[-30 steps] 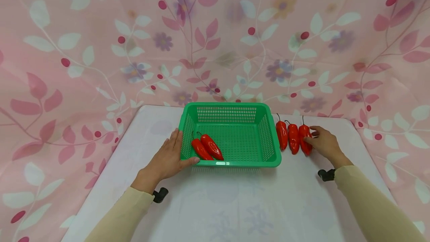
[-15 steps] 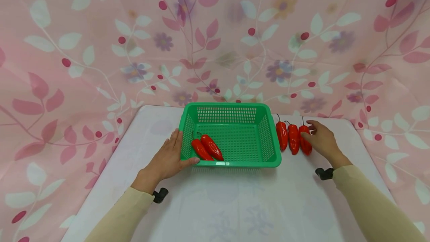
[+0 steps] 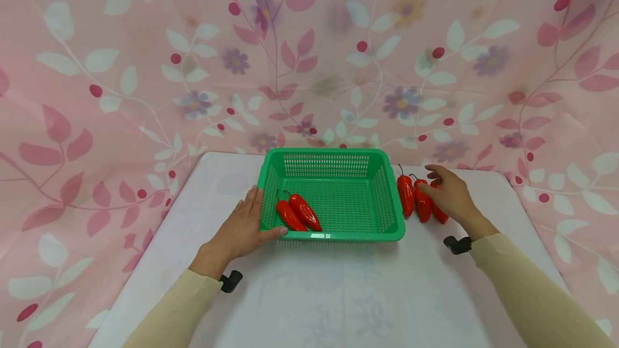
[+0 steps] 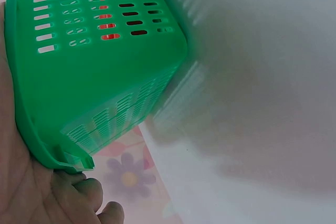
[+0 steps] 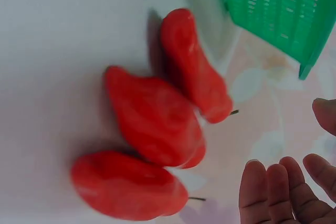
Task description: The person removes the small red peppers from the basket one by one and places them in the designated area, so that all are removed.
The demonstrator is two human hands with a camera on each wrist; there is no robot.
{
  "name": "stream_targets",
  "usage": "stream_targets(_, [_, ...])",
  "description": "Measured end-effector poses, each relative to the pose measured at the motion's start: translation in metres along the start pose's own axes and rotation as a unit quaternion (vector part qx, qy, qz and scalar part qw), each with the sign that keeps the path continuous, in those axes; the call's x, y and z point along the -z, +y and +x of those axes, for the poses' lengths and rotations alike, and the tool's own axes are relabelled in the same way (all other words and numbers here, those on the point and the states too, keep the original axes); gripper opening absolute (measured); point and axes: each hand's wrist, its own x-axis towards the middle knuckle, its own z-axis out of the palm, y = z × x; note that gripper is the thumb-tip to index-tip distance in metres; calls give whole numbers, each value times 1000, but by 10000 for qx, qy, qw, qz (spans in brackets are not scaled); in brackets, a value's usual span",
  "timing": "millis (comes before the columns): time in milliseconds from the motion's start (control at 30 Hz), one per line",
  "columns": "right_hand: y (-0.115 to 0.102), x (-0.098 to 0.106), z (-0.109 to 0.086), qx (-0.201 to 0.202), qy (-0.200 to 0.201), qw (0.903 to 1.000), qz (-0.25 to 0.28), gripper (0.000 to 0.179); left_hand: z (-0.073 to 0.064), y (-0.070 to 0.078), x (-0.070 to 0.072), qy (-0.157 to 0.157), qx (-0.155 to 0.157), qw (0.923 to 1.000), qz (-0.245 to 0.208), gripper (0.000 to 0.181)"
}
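Note:
My left hand [image 3: 239, 227] lies along the left side of a green plastic basket [image 3: 333, 236], fingers straight and thumb on the front rim. In the left wrist view the palm rests against the basket's edge. Two red peppers [image 3: 304, 212] lie together in the basket's front left corner. Three more red peppers lie in a row on the table right of the basket: a left one [image 3: 405, 195], a middle one [image 3: 423, 205] and a right one [image 3: 439, 214]. Over the middle and right ones hovers my right hand [image 3: 450, 195], fingers spread and holding nothing; it partly hides the right pepper.
A white-covered table [image 3: 309, 294] carries the basket and peppers. Behind it hangs a pink floral cloth [image 3: 329, 69], close to the table's back edge. Small black devices sit at both wrists, such as the left wrist device [image 3: 232, 281].
My right hand has moved left from beside the right pepper to above the right and middle ones. My left hand, the basket and the peppers have stayed in place.

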Motion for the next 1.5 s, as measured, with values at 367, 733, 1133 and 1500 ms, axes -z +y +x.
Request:
stream_targets(367, [-39,1,4,805,60,9967,129,59,-2,1,2,49,6,10000,12,130])
stream_targets(733, [-80,-4,9,1071,-103,9940,208,56,-1,0,1,70,-18,10000,-16,131])
stream_targets(1133, [-112,-14,19,1355,-432,9894,287,60,-1,-2,2,50,-29,10000,17,132])
stream_targets(1500, [-147,-39,27,1635,-889,9815,450,60,1,-3,-2,14,-6,10000,-24,132])
